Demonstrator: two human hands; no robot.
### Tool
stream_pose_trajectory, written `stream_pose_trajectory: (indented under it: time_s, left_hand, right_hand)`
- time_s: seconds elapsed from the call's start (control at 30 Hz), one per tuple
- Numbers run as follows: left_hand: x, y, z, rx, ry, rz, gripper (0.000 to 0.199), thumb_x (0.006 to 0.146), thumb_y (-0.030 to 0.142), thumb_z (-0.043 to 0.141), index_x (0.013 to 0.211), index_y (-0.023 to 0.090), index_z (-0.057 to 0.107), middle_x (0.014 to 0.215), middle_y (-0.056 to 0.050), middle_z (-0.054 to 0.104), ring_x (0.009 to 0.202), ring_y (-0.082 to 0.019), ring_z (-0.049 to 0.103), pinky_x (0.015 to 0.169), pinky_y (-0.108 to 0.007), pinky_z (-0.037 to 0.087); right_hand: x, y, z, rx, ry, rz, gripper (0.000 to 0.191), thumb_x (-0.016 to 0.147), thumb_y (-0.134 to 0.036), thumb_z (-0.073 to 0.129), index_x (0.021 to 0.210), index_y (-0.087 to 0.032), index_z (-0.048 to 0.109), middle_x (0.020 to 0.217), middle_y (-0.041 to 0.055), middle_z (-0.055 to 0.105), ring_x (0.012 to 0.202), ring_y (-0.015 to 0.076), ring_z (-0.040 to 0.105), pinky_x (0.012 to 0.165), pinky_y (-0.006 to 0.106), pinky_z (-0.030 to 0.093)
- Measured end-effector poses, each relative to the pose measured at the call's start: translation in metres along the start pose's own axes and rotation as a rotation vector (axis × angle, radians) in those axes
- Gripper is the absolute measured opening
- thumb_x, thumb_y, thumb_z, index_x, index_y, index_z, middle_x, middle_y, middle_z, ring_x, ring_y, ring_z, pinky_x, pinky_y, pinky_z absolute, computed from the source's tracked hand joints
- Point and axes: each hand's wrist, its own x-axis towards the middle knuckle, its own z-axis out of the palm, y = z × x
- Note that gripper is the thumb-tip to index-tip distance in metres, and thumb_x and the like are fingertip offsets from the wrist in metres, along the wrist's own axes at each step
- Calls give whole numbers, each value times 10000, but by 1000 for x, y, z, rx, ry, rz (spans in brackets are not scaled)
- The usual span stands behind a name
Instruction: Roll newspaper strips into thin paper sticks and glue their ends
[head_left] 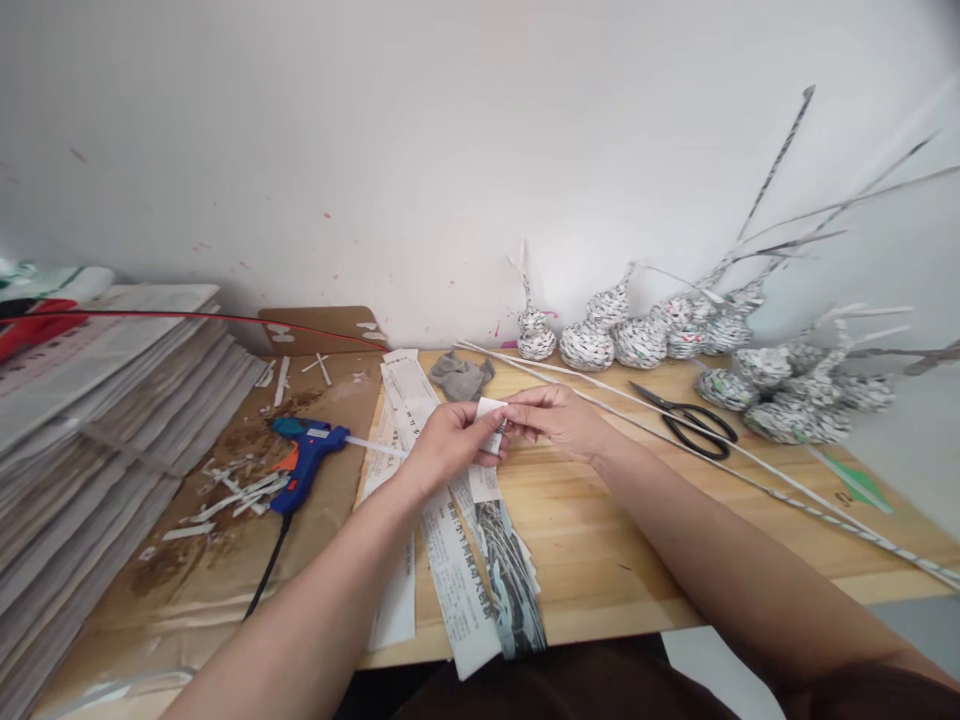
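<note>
Both my hands meet over the middle of the wooden table, pinching the top end of a newspaper strip [486, 484]. My left hand [448, 440] is closed on the strip from the left, its thumb on top. From the right, my right hand [551, 415] grips the strip's upper corner between thumb and fingertips. The strip hangs down toward me, above other cut newspaper strips [459, 575] lying on the table. A crumpled grey cloth [461, 376] lies just beyond my left hand. Part of the strip's end is hidden by my fingers.
A blue glue gun [306, 465] rests on stained cardboard [330, 545] at the left, by stacked newspapers [112, 450]. Black-handled scissors [690, 425] and long paper rods [750, 465] lie to the right. Several woven paper gourds [587, 345] stand along the wall.
</note>
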Motion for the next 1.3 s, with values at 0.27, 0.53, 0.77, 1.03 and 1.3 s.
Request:
stream_pose_trajectory:
  time_s: [0.27, 0.53, 0.77, 1.03, 1.3]
  left_hand:
    - [-2, 0, 1, -230, -90, -61, 333, 779, 367, 683, 1005, 122, 688, 886, -108, 711, 739, -161, 675, 693, -279, 564]
    - [-5, 2, 2, -273, -124, -175, 291, 822, 312, 646, 1018, 99, 677, 885, -138, 714, 741, -177, 695, 662, -265, 573]
    - [-4, 0, 3, -283, -102, -152, 251, 828, 299, 640, 975, 102, 690, 911, -131, 717, 764, -170, 693, 698, -269, 569]
    - [-5, 1, 8, -184, 13, -100, 335, 780, 388, 679, 955, 103, 688, 810, -115, 719, 707, -168, 684, 647, -270, 559]
    - [-6, 1, 12, -109, 48, -85, 324, 757, 381, 695, 918, 101, 673, 788, -99, 713, 729, -173, 673, 674, -294, 560]
  right_hand:
    - [-3, -6, -3, 58, 45, 50, 268, 742, -393, 716, 799, -131, 723, 601, 20, 627, 531, 80, 517, 462, 193, 338]
    - [-4, -8, -9, 87, 13, 122, 220, 730, -344, 726, 757, -126, 716, 631, 16, 614, 529, 72, 515, 436, 185, 327]
    - [-3, -7, -6, 43, 41, 92, 223, 729, -344, 719, 743, -122, 712, 608, 14, 610, 527, 73, 526, 426, 176, 341]
    - [-2, -4, 1, 90, 143, 102, 236, 679, -341, 761, 767, -125, 725, 597, 20, 616, 522, 74, 519, 391, 165, 293]
    - [0, -2, 6, 116, 177, 87, 255, 642, -356, 787, 701, -126, 693, 536, -7, 571, 457, 59, 460, 368, 177, 234]
